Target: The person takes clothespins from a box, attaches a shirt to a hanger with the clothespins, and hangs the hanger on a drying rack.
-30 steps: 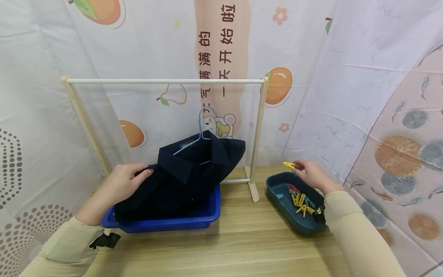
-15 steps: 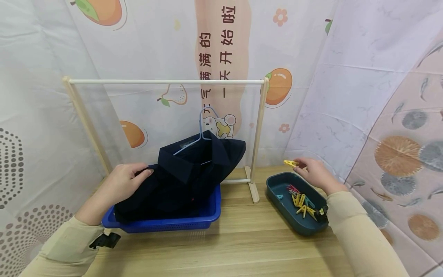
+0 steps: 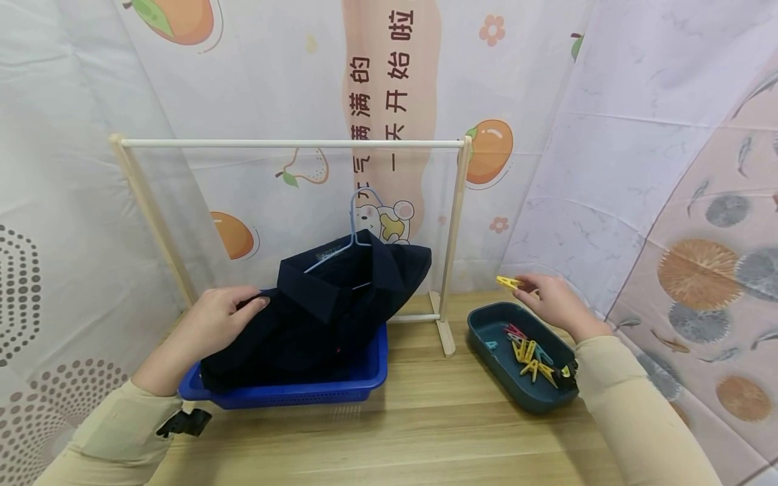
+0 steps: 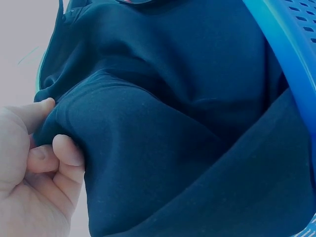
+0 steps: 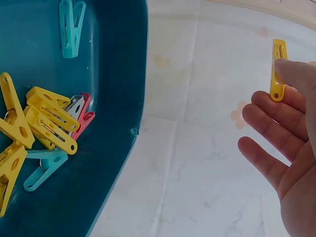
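Note:
A dark navy shirt (image 3: pixel 310 317) on a blue wire hanger (image 3: pixel 352 229) lies bunched in and over a blue plastic basket (image 3: pixel 298 397). My left hand (image 3: pixel 219 320) pinches the shirt at its left shoulder; in the left wrist view, thumb and fingers (image 4: pixel 42 163) grip a fold of the dark cloth. Above the far end of a dark teal tub (image 3: pixel 498 374), my right hand (image 3: pixel 556 307) holds a yellow clothespin (image 3: pixel 507 282). The right wrist view shows that clothespin (image 5: pixel 278 69) pinched under the thumb, the other fingers loosely bent.
Several clothespins, yellow, red, teal and grey, lie in the tub, such as this yellow one (image 3: pixel 531 368). A wooden rack with a white rail (image 3: pixel 292 143) stands behind the basket, its right foot (image 3: pixel 446 337) between basket and tub. Printed curtains surround the wooden table (image 3: pixel 425 425).
My right hand has shifted slightly up, and the yellow clothespin has turned a little between its fingers. The left hand and the shirt have stayed in place.

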`<control>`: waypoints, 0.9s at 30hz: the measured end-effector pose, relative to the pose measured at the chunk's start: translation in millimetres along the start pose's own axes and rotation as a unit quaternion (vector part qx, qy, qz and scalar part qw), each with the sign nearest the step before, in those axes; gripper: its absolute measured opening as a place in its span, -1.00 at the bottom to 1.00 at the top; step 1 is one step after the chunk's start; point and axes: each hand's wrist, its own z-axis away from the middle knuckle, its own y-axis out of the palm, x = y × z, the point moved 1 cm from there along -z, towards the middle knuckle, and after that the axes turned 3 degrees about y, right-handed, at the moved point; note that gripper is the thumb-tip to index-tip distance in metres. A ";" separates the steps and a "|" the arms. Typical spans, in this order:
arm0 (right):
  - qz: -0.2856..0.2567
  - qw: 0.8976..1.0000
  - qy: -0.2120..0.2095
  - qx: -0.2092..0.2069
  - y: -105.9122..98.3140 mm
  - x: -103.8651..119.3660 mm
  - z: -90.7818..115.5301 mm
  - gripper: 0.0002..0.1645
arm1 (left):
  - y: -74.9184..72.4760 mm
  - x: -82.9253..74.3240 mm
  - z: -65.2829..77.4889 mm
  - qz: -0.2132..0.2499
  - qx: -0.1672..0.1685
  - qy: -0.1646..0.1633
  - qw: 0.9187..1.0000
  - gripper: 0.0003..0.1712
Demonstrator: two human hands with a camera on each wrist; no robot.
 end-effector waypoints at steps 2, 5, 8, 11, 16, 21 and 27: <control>0.003 1.000 -0.002 -0.001 -0.5 1.5 0.0 -0.57 | -0.1 -0.3 0.0 -0.001 0.000 -0.001 1.000 -0.55; 0.006 1.000 -0.005 -0.003 -1.0 3.8 0.1 -0.58 | -0.4 -1.1 -0.1 0.002 0.002 -0.001 1.000 -0.55; 0.010 1.000 -0.011 -0.009 -0.9 6.2 -0.1 -0.59 | -0.4 -1.6 -0.2 0.003 0.002 -0.001 1.000 -0.55; 0.013 1.000 -0.017 -0.012 -0.7 9.4 -0.8 -0.59 | -0.2 -1.3 -0.3 0.001 0.001 -0.001 1.000 -0.55; 0.011 1.000 -0.027 -0.011 -0.5 15.7 -1.8 -0.60 | 0.2 -0.5 -0.7 0.000 0.002 -0.001 1.000 -0.55; 0.006 0.998 -0.052 -0.021 1.0 23.3 -3.0 -0.62 | 0.3 -0.2 -0.6 0.003 0.006 -0.002 1.000 -0.57; 0.009 0.997 -0.073 -0.026 0.3 35.3 -4.9 -0.64 | 0.3 0.6 -0.8 0.003 0.002 0.004 1.000 -0.57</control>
